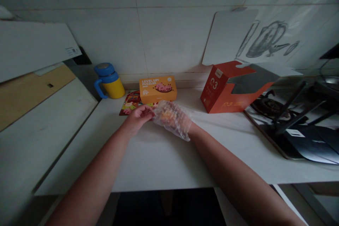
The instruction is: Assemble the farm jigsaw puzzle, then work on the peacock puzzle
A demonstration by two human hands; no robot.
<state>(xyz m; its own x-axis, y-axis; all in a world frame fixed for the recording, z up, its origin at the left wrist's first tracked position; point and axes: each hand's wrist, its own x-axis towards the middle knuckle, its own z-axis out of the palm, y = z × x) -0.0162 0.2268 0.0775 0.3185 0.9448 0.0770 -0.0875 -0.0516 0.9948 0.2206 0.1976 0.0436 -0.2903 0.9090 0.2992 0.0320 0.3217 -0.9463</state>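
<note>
Over a white surface [148, 169], the right hand [183, 123] is inside a clear plastic bag [169, 116], its fingers too veiled to tell whether they grip; the left hand [141, 113] pinches the bag's left end, thumb against fingers. The bag looks light, limp and slippery (something orange shows through), so a gathered fold probably gives the surest hold. Beyond lie a colourful picture sheet [128, 105] and an orange puzzle box [158, 89].
</note>
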